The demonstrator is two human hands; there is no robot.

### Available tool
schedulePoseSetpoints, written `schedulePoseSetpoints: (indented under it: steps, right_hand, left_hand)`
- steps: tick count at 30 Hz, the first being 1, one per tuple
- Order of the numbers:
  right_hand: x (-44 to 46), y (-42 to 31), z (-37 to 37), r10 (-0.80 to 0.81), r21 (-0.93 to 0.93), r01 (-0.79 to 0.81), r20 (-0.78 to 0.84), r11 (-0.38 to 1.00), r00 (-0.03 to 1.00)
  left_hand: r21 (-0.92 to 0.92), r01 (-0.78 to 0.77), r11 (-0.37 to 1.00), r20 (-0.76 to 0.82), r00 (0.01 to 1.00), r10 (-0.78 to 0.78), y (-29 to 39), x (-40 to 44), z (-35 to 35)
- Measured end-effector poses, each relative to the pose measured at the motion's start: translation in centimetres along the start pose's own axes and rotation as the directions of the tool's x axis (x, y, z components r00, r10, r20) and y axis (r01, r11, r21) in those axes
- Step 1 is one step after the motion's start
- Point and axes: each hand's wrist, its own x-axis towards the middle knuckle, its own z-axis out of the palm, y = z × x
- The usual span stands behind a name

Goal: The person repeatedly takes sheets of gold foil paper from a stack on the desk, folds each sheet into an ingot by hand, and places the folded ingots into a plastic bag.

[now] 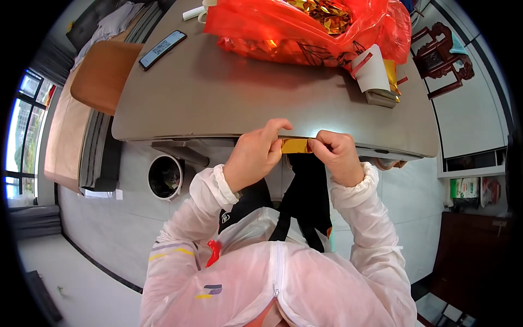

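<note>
In the head view, I have a strip of gold foil [296, 145] stretched between my two hands, at the near edge of the grey table [180, 103] and above my lap. My left hand [253, 150] is closed on the strip's left end, with the index finger lifted and bent away from it. My right hand [336, 152] pinches the other end between thumb and curled fingers. The foil lies flat and level across the gap.

Beyond my hands, at the far side of the tabletop, sits a red plastic bag [261, 35], its mouth open on a heap of crumpled gold pieces [329, 16]. Just beside the bag, on the right, stands a small stack of papers [381, 98] with a curled white sheet [371, 70] on it. A phone [163, 49] rests at the left, screen up. Below the table, on the tiled floor, is a round bin [165, 177].
</note>
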Motion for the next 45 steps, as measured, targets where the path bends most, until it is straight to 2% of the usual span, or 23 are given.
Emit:
schedulePoseSetpoints:
  steps: [7, 10, 13, 19, 22, 25, 26, 27, 28, 29, 31, 34, 36, 38, 39, 41, 44, 45]
  right_hand:
    - [0.2, -0.3, 0.7, 0.017, -0.073, -0.016, 0.009, 0.997, 1.0]
    - [0.5, -0.1, 0.6, 0.09, 0.021, -0.092, 0.049, 0.996, 0.995]
    - [1.0, -0.1, -0.3, 0.234, 0.268, -0.289, 0.219, 0.919, 0.947]
    - [1.4, -1.2, -0.1, 0.217, 0.229, -0.262, 0.204, 0.938, 0.955]
    - [1.7, -1.3, -0.3, 0.239, 0.294, -0.288, 0.194, 0.911, 0.952]
    - [2.6, -3.0, -1.8, 0.183, 0.258, -0.175, -0.006, 0.95, 0.983]
    - [3.7, -3.6, -2.7, 0.091, 0.208, -0.067, -0.109, 0.976, 0.99]
    - [5.1, -4.3, -3.7, -0.004, 0.149, 0.036, -0.207, 0.988, 0.978]
    - [6.8, -5.9, -4.6, -0.057, -0.026, 0.051, -0.34, 0.998, 0.939]
    - [9.3, -6.7, -5.9, -0.158, -0.046, 0.154, -0.43, 0.987, 0.889]
    - [13.2, -8.3, -8.7, -0.104, 0.145, 0.172, -0.387, 0.975, 0.916]
    - [16.1, -9.4, -10.2, 0.12, 0.383, 0.051, -0.409, 0.922, 0.905]
    - [15.8, -6.5, -12.3, -0.102, 0.061, 0.128, -0.32, 0.99, 0.942]
    - [14.2, -3.8, -13.9, -0.222, -0.318, 0.154, -0.189, 0.935, 0.957]
    - [13.1, -2.4, -14.9, -0.279, -0.487, 0.2, -0.095, 0.85, 0.956]
    - [10.9, -0.2, -16.3, -0.332, -0.746, 0.296, 0.106, 0.596, 0.937]
    - [9.2, 0.9, -16.7, -0.268, -0.817, 0.33, 0.224, 0.472, 0.937]
    - [9.2, 0.5, -16.5, -0.175, -0.837, 0.285, 0.229, 0.466, 0.958]
  left_hand:
    - [-0.111, 0.247, 0.963, 0.035, 0.969, -0.244, 0.5, -0.4, -0.2]
    - [-0.173, 0.261, 0.95, 0.062, 0.965, -0.254, 0.4, -0.2, -0.6]
    - [-0.197, 0.229, 0.953, 0.12, 0.971, -0.208, 0.4, 0.1, -1.3]
    - [-0.157, 0.244, 0.957, 0.145, 0.964, -0.222, 0.3, 0.5, -1.8]
    - [-0.275, 0.329, 0.904, 0.144, 0.943, -0.299, -0.2, 0.6, -2.0]
    - [-0.407, 0.33, 0.852, 0.049, 0.939, -0.341, -0.3, 0.7, -3.3]
    - [-0.399, 0.289, 0.87, -0.017, 0.946, -0.323, -1.4, 0.6, -3.4]
    - [-0.375, 0.301, 0.877, -0.041, 0.94, -0.34, -1.9, 0.7, -3.8]
    - [-0.35, 0.315, 0.882, -0.064, 0.932, -0.358, -2.2, 1.0, -4.1]
    - [-0.36, 0.299, 0.884, -0.075, 0.935, -0.347, -2.7, 1.2, -4.0]
    - [-0.376, 0.278, 0.884, -0.089, 0.938, -0.334, -3.7, 1.5, -3.6]
    - [-0.458, 0.303, 0.836, -0.081, 0.922, -0.378, -4.0, 1.6, -3.4]
    - [-0.498, 0.319, 0.807, -0.082, 0.909, -0.409, -4.5, 1.2, -3.5]
    - [-0.526, 0.334, 0.782, -0.069, 0.9, -0.43, -5.0, 1.2, -3.7]
    - [-0.53, 0.344, 0.775, -0.052, 0.899, -0.435, -5.0, 1.3, -3.8]
    - [-0.53, 0.368, 0.764, -0.028, 0.893, -0.45, -5.0, 1.5, -3.9]
    - [-0.52, 0.38, 0.765, -0.016, 0.891, -0.453, -5.1, 1.9, -3.8]
    - [-0.517, 0.375, 0.769, -0.013, 0.895, -0.445, -5.3, 1.8, -3.7]
